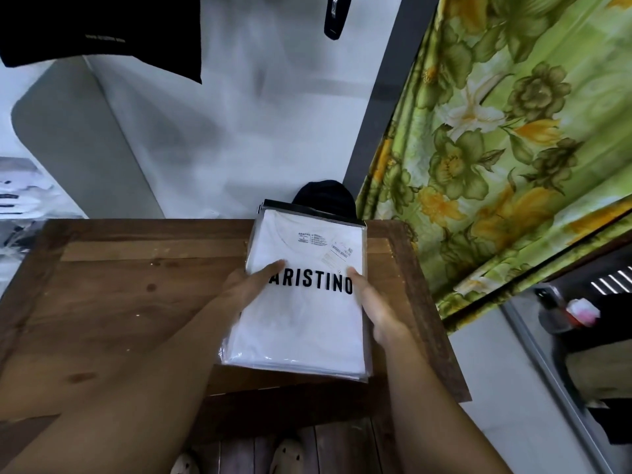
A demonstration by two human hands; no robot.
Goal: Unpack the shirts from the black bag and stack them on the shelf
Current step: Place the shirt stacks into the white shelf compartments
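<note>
A white folded shirt in a clear plastic sleeve [301,323], printed ARISTINO in black, lies on the right part of a brown wooden shelf top [130,295]. More packed shirts seem to lie under it, their edges showing at its far end. My left hand [249,285] lies on the pack's left side with straight fingers. My right hand [376,309] lies along its right edge, fingers straight too. A dark rounded thing [325,196], maybe the black bag, shows behind the pack against the wall.
A green and yellow flowered curtain [506,148] hangs close on the right. A black garment [102,32] hangs at the top left. A white wall stands behind the shelf. More packed clothes [20,196] are at the far left edge.
</note>
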